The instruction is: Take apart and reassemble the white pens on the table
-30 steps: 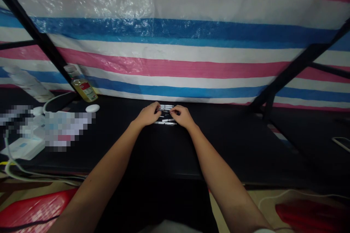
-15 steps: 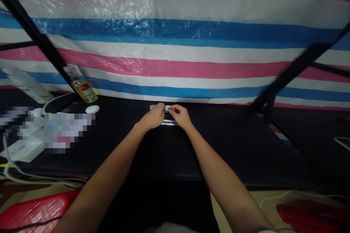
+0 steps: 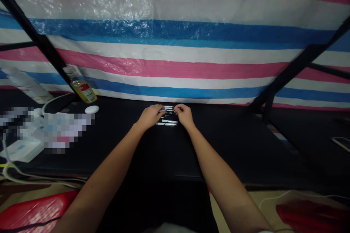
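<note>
My left hand (image 3: pixel 150 116) is closed around a slim pen (image 3: pixel 167 110) that points to the right, above the black table. Across from it, my right hand (image 3: pixel 185 115) has thumb and fingers pinched together close to that pen's end. Whatever is in this pinch is too small to make out. Behind the hands lie white and silver pens (image 3: pixel 167 106), partly hidden by the left hand. Nearer to me, two more pens (image 3: pixel 169 121) rest side by side on the table between my wrists.
On the black table (image 3: pixel 226 142), a bottle of yellow liquid (image 3: pixel 85 91), a white spray-like bottle (image 3: pixel 28 85), a white rounded object (image 3: pixel 92 109), a white box (image 3: pixel 23 150) and cables stand left. A phone-like object (image 3: pixel 340 143) lies far right. A striped sheet (image 3: pixel 175 67) hangs behind.
My hands have moved slightly apart, the right one to the right and the left one to the left. More of the pens between them now shows.
</note>
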A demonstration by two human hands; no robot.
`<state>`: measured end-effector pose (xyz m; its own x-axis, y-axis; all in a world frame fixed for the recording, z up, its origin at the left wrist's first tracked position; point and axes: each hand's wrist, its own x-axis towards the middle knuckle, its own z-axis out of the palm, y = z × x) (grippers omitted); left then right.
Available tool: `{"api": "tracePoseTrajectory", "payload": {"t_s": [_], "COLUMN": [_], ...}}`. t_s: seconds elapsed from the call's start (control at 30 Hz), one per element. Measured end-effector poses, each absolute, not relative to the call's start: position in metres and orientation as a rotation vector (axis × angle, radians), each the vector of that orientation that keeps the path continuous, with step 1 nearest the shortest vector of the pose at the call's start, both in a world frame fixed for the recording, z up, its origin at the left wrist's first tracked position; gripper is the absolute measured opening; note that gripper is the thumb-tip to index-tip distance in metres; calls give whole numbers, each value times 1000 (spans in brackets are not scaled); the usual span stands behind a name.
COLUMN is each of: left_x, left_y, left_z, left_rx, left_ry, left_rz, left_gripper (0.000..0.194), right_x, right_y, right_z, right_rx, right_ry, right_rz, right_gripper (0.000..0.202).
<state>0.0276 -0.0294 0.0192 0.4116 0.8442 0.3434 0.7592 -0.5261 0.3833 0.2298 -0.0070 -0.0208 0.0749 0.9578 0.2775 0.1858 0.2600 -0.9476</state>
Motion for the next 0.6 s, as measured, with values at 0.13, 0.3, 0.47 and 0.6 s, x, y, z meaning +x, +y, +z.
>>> {"api": "tracePoseTrajectory", "payload": {"t_s": [0.13, 0.3, 0.47, 0.6], "left_x": [21, 12, 8, 5], "left_y": [-28, -24, -23, -22], "left_z": [21, 18, 16, 15], "left_rx": [2449, 2414, 2413, 2427], "left_ry": [1470, 1420, 1440, 1455], "left_rz": [758, 748, 699, 667], "left_gripper": [23, 31, 34, 34], "right_x": [237, 243, 245, 248], "right_y": [-3, -1, -3, -6], "right_z": [-21, -20, -16, -12], "right_rx": [-1202, -1222, -1204, -1188], "right_ry": [-1296, -1280, -1332, -1399], "right_rz": [868, 853, 794, 709], "right_gripper": [20, 22, 19, 17]}}
